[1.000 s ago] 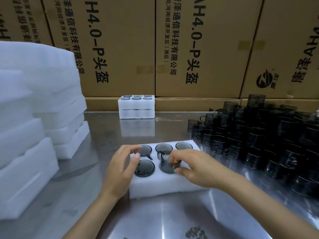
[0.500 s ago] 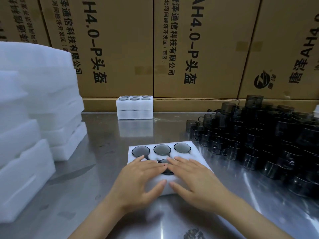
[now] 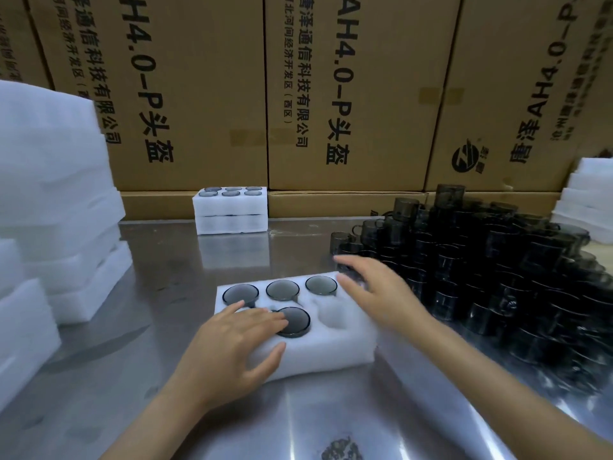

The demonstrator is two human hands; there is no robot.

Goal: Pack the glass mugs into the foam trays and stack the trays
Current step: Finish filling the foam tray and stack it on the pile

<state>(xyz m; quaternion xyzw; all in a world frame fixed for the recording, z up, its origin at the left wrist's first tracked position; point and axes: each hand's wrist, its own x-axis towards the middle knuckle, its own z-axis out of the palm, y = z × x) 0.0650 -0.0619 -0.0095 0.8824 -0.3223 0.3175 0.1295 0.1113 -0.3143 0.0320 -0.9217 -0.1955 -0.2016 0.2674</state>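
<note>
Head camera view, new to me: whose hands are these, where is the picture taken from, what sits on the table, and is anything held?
The camera sits on a person's head, looking down at their own hands. The left hand rests flat on a white foam tray holding dark glass mugs; one pocket is clearly empty. The right hand, open and blurred, reaches toward the loose mug pile. Neither holds anything. Two filled trays stand stacked at the back; spare foam is on the left, on the metal table.

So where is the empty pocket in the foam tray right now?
Head view: the empty pocket is front-right in the foam tray, right of the front-middle mug, below the right hand.
</note>
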